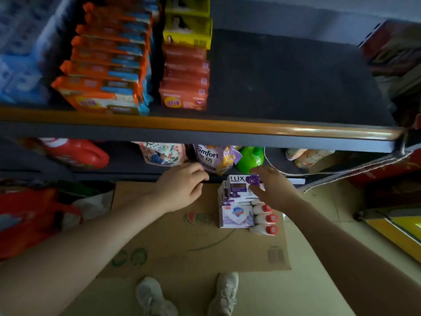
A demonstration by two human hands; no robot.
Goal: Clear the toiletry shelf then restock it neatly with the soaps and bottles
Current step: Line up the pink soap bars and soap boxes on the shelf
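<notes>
The dark toiletry shelf (284, 83) is bare on its right half; orange packs (102, 71) and red and yellow soap boxes (184, 76) fill its left. On the flattened cardboard (173, 242) on the floor stands a stack of purple Lux soap boxes (239, 187) with a white-and-purple soap box (235, 216) in front. Three white bottles with red caps (264, 218) lie beside them. My right hand (273, 188) touches the top Lux box with spread fingers. My left hand (182, 185) hovers left of the stack, fingers loosely curled, holding nothing.
The lower shelf holds a red jug (77, 153), a floral pouch (163, 153), a Comfort pouch (211, 158) and a green bottle (249, 158). Red bags (32, 220) sit on the floor at left. My shoes (189, 295) stand at the cardboard's near edge.
</notes>
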